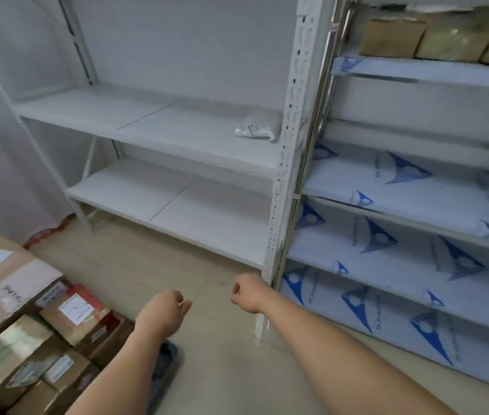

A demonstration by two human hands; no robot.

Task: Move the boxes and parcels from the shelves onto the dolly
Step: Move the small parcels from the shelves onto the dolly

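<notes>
- I'm looking down at both hands hanging out in front over the tiled floor (213, 369), neither one carrying anything.
- Left hand (164, 313): its grip is loosely curled and grasping nothing, hovering just right of the loaded boxes.
- Right hand (247, 293): same story, grip loosely curled round nothing, sitting near the foot of the white slotted upright (289, 163).
- Stacked cardboard boxes (18, 330) are filling the bottom-left corner, packed tight side by side with shipping labels facing up; I'm judging these are sitting on the dolly, since a dark blue edge (167, 359) is poking out beneath them by my left wrist.
- White shelf unit (153, 124) ahead is showing just one item: a small white plastic-wrapped parcel (258, 127) lying on the upper shelf at its far right end, right against the upright.
- Lower white shelf (177, 211) is showing only bare board.
- Right-hand rack (402, 187) is lined with blue-and-white printed sheeting; up on its top visible shelf, brown boxes (393, 37) and tan parcels (454, 40) are sitting in a row, blurred.
- Judging progress: white unit nearly done, right rack's upper shelf not yet touched.
- Hands are free and low probably because I'm between loads; next reach looks like the white parcel, light enough for a one-hand grip.
- Risk: the stack is getting crowded, a soft parcel could be sliding off the top.
</notes>
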